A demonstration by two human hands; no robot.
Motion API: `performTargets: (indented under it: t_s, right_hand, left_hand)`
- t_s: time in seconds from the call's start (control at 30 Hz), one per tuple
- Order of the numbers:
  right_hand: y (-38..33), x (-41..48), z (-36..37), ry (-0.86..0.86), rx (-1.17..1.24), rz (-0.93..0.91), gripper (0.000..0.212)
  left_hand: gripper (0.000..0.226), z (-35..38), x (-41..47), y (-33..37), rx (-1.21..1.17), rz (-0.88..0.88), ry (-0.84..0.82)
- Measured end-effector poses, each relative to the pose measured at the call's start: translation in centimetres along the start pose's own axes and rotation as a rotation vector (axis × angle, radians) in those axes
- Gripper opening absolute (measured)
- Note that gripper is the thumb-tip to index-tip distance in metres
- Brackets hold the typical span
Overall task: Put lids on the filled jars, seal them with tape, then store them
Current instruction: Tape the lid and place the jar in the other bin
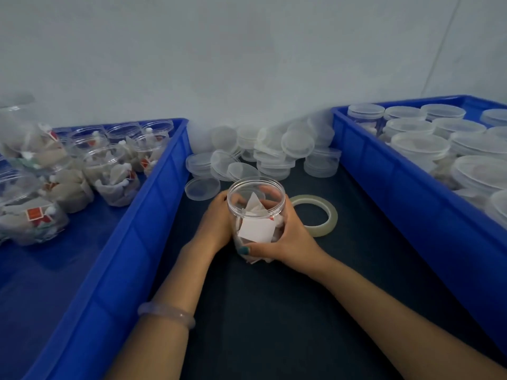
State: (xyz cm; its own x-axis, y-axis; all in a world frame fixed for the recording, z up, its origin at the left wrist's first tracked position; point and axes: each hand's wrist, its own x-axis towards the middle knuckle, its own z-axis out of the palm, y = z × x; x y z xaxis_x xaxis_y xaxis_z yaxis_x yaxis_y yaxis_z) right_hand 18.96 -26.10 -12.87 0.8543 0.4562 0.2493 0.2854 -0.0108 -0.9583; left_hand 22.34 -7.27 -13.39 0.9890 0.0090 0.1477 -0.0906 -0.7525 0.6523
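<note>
Pale and glassy, a bangle [167, 314] circles the left wrist at the bottom of the head view. Both arms reach over the dark tabletop [274, 311] to an open clear jar [256, 212] filled with tea bags, standing lidless between two bins. Left hand [216, 223] and right hand [290, 237] wrap its sides, fingers curled round it. A roll of clear tape [330, 215] lies flat just right of the jar. Loose clear lids [274, 152] are heaped behind. Open filled jars [112, 174] sit in the left blue bin [153, 215]; lidded jars [419, 144] fill the right blue bin [411, 193].
</note>
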Motion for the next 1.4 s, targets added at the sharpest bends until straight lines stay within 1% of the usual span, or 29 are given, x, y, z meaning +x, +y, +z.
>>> performTargets:
  t_s: [0.1, 0.2, 0.23, 0.27, 0.33, 0.4, 0.43, 0.47, 0.5, 0.57, 0.6, 0.63, 0.73, 0.83, 0.9, 0.97, 1.03, 1.13, 1.2, 1.27, 1.33, 1.4]
  right_hand:
    - [0.2, 0.1, -0.7, -0.073, 0.006, 0.04, 0.096]
    - [0.1, 0.0, -0.9, -0.089, -0.011, 0.062, 0.095]
    - [0.2, 0.0, -0.9, -0.073, -0.023, 0.063, 0.094]
    - [0.2, 0.0, -0.9, -0.052, -0.034, 0.06, 0.094]
    - [0.1, 0.0, -1.3, -0.009, -0.045, 0.06, 0.094]
    - [-0.2, 0.1, -2.1, 0.028, -0.053, 0.066, 0.089]
    - [-0.4, 0.1, -2.4, 0.043, -0.058, 0.069, 0.087]
    - [-0.5, 0.2, -2.8, 0.055, -0.063, 0.073, 0.085]
    - [-0.6, 0.2, -3.0, 0.066, -0.063, 0.078, 0.084]
    - [-0.6, 0.2, -3.3, 0.079, -0.042, 0.088, 0.083]
    - [-0.6, 0.2, -3.3, 0.079, -0.032, 0.093, 0.082]
    - [-0.5, 0.2, -3.3, 0.078, -0.028, 0.095, 0.081]
    - [-0.3, 0.3, -3.4, 0.054, -0.026, 0.106, 0.081]
    - [-0.3, 0.4, -3.5, 0.007, -0.026, 0.105, 0.086]
    - [-0.3, 0.5, -3.6, -0.022, -0.042, 0.1, 0.09]
    - [-0.4, 0.5, -4.0, -0.08, -0.085, 0.095, 0.093]
    - [-0.4, 0.5, -4.5, -0.151, -0.132, 0.103, 0.093]
    - [-0.3, 0.6, -5.2, -0.198, -0.158, 0.106, 0.091]
    - [-0.2, 0.7, -5.4, -0.212, -0.155, 0.104, 0.089]
    - [-0.1, 0.8, -5.5, -0.224, -0.147, 0.106, 0.089]
    - [0.0, 0.8, -5.6, -0.233, -0.146, 0.104, 0.088]
    - [0.0, 0.8, -5.6, -0.235, -0.145, 0.104, 0.088]
  left_hand:
    - [0.022, 0.1, 0.1, -0.6, 0.071, -0.016, 0.068]
    - [0.026, -0.2, -0.1, -0.4, 0.082, -0.013, 0.166]
    - [0.033, -0.5, -0.2, -0.3, 0.064, -0.004, 0.232]
    - [0.048, -0.8, -0.4, -0.1, 0.035, 0.013, 0.302]
    - [0.073, -1.5, -1.1, 0.4, -0.03, 0.108, 0.405]
    - [0.092, -2.2, -1.6, 1.0, -0.025, 0.19, 0.451]
    - [0.097, -2.5, -1.7, 1.2, 0.005, 0.213, 0.464]
    - [0.096, -2.7, -1.8, 1.5, 0.029, 0.24, 0.475]
    - [0.085, -2.7, -1.8, 1.6, 0.028, 0.275, 0.488]
    - [0.052, -2.8, -1.7, 1.7, -0.025, 0.327, 0.491]
    - [0.042, -2.7, -1.8, 1.6, -0.054, 0.306, 0.462]
    - [0.038, -2.6, -1.7, 1.5, -0.075, 0.269, 0.431]
    - [0.04, -2.0, -1.4, 0.9, -0.029, 0.183, 0.38]
    - [0.047, -1.1, -1.3, 0.5, 0.052, 0.19, 0.283]
    - [0.057, -0.5, -1.1, 0.4, 0.145, 0.205, 0.198]
    - [0.063, -0.1, -0.6, 0.8, 0.138, 0.186, 0.117]
    - [0.055, 0.1, 0.3, 1.9, 0.047, 0.15, 0.042]
    - [0.033, 0.7, 1.1, 3.5, 0.036, 0.236, -0.139]
    - [0.024, 1.0, 0.9, 4.1, -0.052, 0.228, -0.247]
    - [0.025, 1.3, 1.0, 4.0, -0.034, 0.206, -0.244]
    - [0.024, 1.3, 0.8, 3.7, 0.12, 0.205, -0.156]
    - [0.019, 0.9, 0.4, 3.6, 0.202, 0.212, -0.058]
